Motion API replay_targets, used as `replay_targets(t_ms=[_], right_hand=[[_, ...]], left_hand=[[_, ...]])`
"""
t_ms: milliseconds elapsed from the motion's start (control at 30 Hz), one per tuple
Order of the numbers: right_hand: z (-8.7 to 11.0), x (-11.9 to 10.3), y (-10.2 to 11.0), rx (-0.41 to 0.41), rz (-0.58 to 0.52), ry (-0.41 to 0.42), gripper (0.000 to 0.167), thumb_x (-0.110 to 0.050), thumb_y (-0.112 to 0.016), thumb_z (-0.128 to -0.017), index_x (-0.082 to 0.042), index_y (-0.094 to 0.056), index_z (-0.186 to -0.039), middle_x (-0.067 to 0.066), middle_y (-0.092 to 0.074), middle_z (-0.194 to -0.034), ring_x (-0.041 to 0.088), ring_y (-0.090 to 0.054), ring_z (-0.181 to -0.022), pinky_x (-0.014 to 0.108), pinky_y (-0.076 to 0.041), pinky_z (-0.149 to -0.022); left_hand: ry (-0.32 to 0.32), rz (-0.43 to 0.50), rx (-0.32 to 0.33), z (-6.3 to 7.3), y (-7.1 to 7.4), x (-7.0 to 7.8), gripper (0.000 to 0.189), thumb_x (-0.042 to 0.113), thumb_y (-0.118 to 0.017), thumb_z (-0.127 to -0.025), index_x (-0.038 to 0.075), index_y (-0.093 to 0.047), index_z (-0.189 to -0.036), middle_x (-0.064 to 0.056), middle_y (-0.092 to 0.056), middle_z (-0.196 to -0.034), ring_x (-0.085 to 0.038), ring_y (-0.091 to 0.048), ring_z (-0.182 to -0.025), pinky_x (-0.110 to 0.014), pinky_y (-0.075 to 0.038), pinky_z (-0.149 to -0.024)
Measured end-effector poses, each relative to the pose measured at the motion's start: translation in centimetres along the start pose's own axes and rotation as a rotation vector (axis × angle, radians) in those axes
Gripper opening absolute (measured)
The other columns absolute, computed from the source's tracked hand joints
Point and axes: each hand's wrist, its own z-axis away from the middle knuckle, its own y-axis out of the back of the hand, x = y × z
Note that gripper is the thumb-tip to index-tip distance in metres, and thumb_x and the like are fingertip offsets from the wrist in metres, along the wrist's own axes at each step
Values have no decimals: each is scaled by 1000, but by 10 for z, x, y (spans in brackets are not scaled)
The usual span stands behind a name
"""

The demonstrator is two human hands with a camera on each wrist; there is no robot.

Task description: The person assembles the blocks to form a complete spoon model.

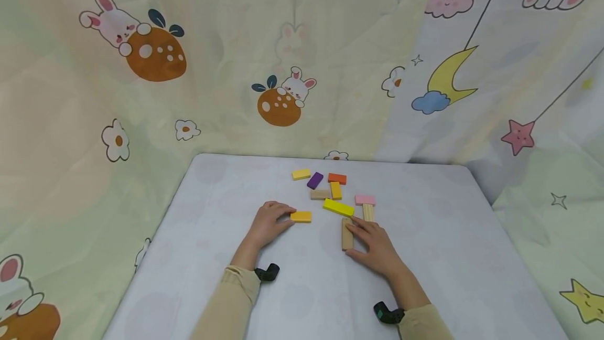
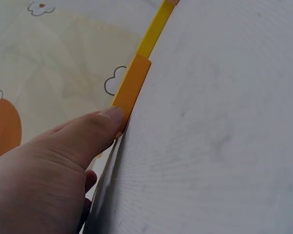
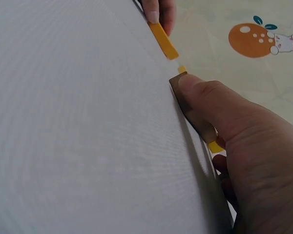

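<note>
Below centre frame, the left hand [image 1: 268, 223] pinches an orange-yellow rectangular block [image 1: 303, 217] by one end, the right hand [image 1: 376, 247] a tan wooden block [image 1: 346, 236] lengthwise, seemingly for steadiness.

Here the head camera is looking forward and down from farther back, taking in bench [image 1: 302, 287] and backdrop [image 1: 226, 30]; both wrist cameras are peering in close and low, past left hand [image 2: 49, 170] and right hand [image 3: 254, 151], all three views sharing the orange block [image 1: 302, 217].
</note>
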Motion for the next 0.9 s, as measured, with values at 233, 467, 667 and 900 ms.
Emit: replay_targets(t_ms=[233,467,667,900], right_hand=[[0,-2,1,-13,-9,-16,73,-52,-76,-81,-31,-50,-146,-3,-41,-156,27,-42,-135,56,-38,-110],[0,-3,0,15,-21,0,73,-52,-77,-81,-27,-51,-145,-1,-43,-154,25,-43,-132,52,-38,-108],[-1,-9,0,52,-65,12,75,-49,-79,-80,-29,-50,-145,-1,-43,-152,24,-43,-130,53,-38,-107],[-19,-40,-7,3,-85,34,75,-54,-76,-80,-32,-49,-146,-6,-44,-153,23,-42,-134,53,-42,-109]], left_hand=[[-35,-10,38,2,-1,-1,33,36,-73,-90,31,-69,-122,9,-69,-122,-24,-53,-123,-45,-42,-108],[-42,-24,40,1,-1,-1,34,37,-73,-90,30,-69,-122,10,-69,-121,-23,-54,-122,-45,-42,-108],[-51,-21,33,0,-2,-3,35,39,-72,-90,30,-69,-123,10,-69,-121,-22,-55,-121,-44,-42,-109],[-67,-35,39,-1,-2,-5,35,40,-69,-92,30,-68,-125,10,-69,-121,-20,-56,-120,-43,-42,-109]])
